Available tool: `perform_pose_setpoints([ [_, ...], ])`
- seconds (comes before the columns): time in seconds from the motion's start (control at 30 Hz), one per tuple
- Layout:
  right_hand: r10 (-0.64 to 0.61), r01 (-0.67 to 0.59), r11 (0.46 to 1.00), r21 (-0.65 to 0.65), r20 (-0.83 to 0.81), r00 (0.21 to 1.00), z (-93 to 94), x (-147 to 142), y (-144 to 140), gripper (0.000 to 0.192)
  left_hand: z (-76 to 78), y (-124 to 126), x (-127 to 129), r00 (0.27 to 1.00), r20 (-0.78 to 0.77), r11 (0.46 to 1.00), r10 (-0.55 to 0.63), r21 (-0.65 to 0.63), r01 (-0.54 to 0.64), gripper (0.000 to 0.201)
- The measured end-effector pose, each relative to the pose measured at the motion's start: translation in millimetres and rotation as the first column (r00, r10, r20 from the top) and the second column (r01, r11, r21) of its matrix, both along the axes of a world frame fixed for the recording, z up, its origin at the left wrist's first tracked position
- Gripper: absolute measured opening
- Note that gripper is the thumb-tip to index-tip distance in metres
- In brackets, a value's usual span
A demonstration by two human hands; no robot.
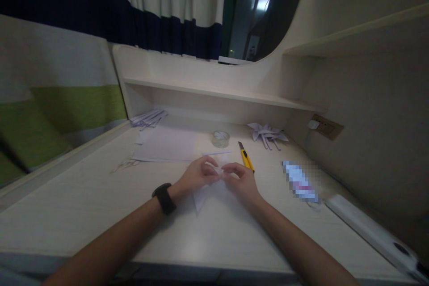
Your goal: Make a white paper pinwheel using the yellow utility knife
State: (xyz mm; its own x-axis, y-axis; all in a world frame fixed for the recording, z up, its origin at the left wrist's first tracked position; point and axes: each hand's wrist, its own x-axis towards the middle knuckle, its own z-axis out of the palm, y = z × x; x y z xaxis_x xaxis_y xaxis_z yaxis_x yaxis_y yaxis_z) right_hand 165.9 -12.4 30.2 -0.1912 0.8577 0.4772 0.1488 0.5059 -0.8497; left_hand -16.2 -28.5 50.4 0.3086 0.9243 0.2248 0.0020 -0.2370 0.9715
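- Both hands meet mid-bench: left hand (197, 174), black band at the wrist, and right hand (240, 181) pinch a folded white paper (204, 196) between their fingers.
- Just beyond lies a yellow utility knife (246, 157).
- Farther back, a tape roll (220, 138), loose sheets (167, 145) and folded paper shapes (268, 134) sit under the shelf (214, 91).

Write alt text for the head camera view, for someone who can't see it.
Two bare hands, the left hand and right hand, pinch a folded white paper piece on a pale desk. Behind them lie a yellow utility knife, a tape roll, white sheets and a folded paper pinwheel.
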Motion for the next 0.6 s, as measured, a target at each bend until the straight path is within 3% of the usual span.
perform_pose_setpoints([
  [0.2, 0.038, -0.042, 0.997, -0.063, -0.071, 0.997, -1.5, -0.8, 0.7, 0.022, -4.1, 1.3, -0.5, 1.0, 0.01, 1.0, -0.011, 0.001, 0.011, 0.037],
  [0.33, 0.033, -0.038, 0.998, -0.058, -0.088, 0.996, 2.3, -1.0, 0.1, 0.023, 1.5, -1.4, -0.3, 1.0, -0.017, 1.0, 0.011, -0.006, -0.011, 0.041],
  [0.4, -0.006, -0.002, 0.998, -0.066, -0.111, 0.994, 4.8, -0.6, 0.2, 0.027, 6.2, -1.7, -2.3, 0.992, -0.073, 0.995, 0.099, 0.039, -0.097, 0.041],
  [0.43, -0.041, 0.032, 0.997, -0.072, -0.126, 0.991, 6.1, -0.2, 0.5, 0.029, 7.9, -0.9, -4.2, 0.973, -0.112, 0.977, 0.2, 0.096, -0.189, 0.038],
  [0.47, -0.084, 0.074, 0.994, -0.076, -0.14, 0.987, 7.3, 0.2, 0.9, 0.031, 8.9, 0.7, -6.5, 0.931, -0.149, 0.935, 0.335, 0.172, -0.309, 0.035],
  [0.53, -0.174, 0.165, 0.984, -0.072, -0.161, 0.971, 9.2, 1.2, 2.2, 0.033, 7.8, 6.1, -11.7, 0.764, -0.19, 0.774, 0.617, 0.324, -0.544, 0.029],
  [0.57, -0.216, 0.208, 0.976, -0.064, -0.169, 0.962, 9.7, 1.7, 3.0, 0.033, 5.8, 9.5, -13.9, 0.68, -0.207, 0.702, 0.703, 0.355, -0.618, 0.03],
  [0.6, -0.25, 0.244, 0.968, -0.055, -0.174, 0.952, 9.8, 2.2, 3.9, 0.032, 3.1, 12.8, -15.5, 0.634, -0.228, 0.67, 0.739, 0.35, -0.655, 0.035],
])
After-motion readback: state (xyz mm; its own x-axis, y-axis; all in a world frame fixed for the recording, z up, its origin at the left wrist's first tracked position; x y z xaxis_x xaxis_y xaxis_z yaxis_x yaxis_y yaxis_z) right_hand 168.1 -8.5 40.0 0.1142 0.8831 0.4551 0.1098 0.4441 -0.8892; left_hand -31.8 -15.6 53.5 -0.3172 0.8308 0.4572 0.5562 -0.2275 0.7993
